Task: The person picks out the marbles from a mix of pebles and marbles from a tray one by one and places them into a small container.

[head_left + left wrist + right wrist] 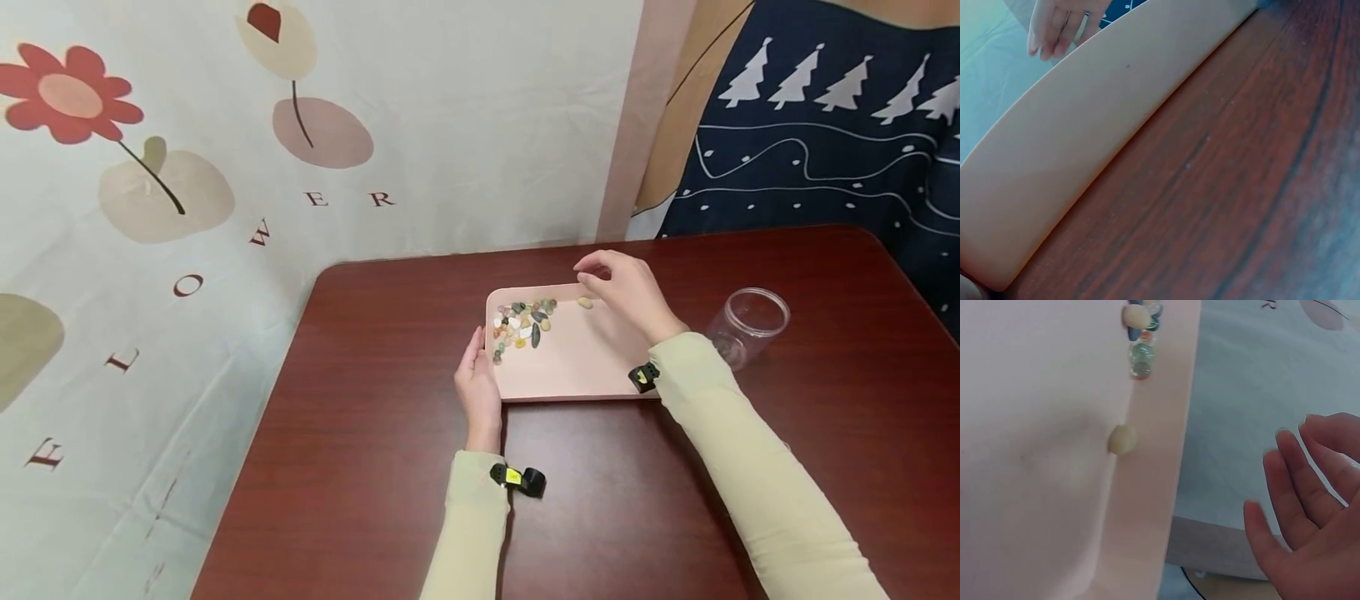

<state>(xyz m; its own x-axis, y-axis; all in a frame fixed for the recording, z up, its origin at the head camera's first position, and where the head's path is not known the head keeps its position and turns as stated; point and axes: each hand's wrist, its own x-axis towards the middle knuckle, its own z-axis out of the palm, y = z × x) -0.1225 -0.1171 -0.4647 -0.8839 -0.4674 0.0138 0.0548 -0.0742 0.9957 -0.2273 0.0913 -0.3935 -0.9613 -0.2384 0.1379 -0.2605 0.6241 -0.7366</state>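
On the table lies a shallow pink tray (577, 367) with a cluster of small coloured pebbles and glass beads (522, 323) in its left part. My left hand (477, 383) lies against the tray's left side, fingers fairly straight. In the left wrist view the tray's outer wall (1085, 119) fills much of the picture, and most of that hand is out of sight. Over the tray's far edge hovers my right hand (626, 292), its fingers loosely bent and apart, with nothing between them. Below it a single pale yellow pebble (1122, 440) rests against the tray's far wall.
A clear, lidless plastic jar (750, 321) stands to the right of the tray, partly behind the right sleeve. The dark red wooden table (375, 375) reaches back to a printed cloth (480, 125); a navy tree-patterned cloth (810, 158) hangs at the right.
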